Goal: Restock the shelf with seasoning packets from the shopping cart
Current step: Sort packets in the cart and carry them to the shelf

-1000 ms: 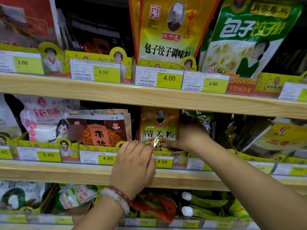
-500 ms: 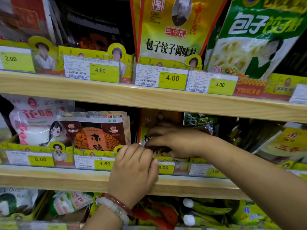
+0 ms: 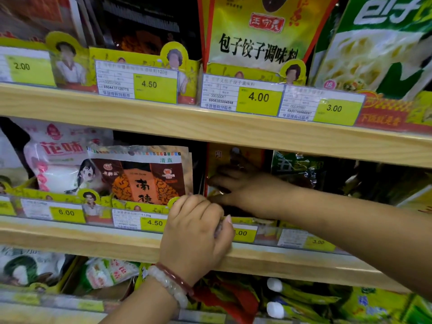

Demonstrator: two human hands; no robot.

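Observation:
A yellow seasoning packet [image 3: 233, 157] stands upright on the middle wooden shelf [image 3: 93, 242], behind the 5.00 price tag. My right hand [image 3: 245, 190] reaches in from the right and presses flat, spread fingers against the packet's front, covering most of its print. My left hand [image 3: 196, 232], with bead bracelets on the wrist, curls its fingers over the yellow front lip of the display tray just below the packet. The shopping cart is out of view.
A brown-orange packet [image 3: 145, 178] and a white-pink bag [image 3: 53, 160] stand to the left, a dark green packet [image 3: 297, 167] to the right. The upper shelf board [image 3: 210, 127] hangs close above my right hand. Green and red packets [image 3: 304, 298] fill the shelf below.
My right hand moved from the packet's right edge across its front and now presses it with spread fingers. My left hand stayed on the tray lip. The view moved closer.

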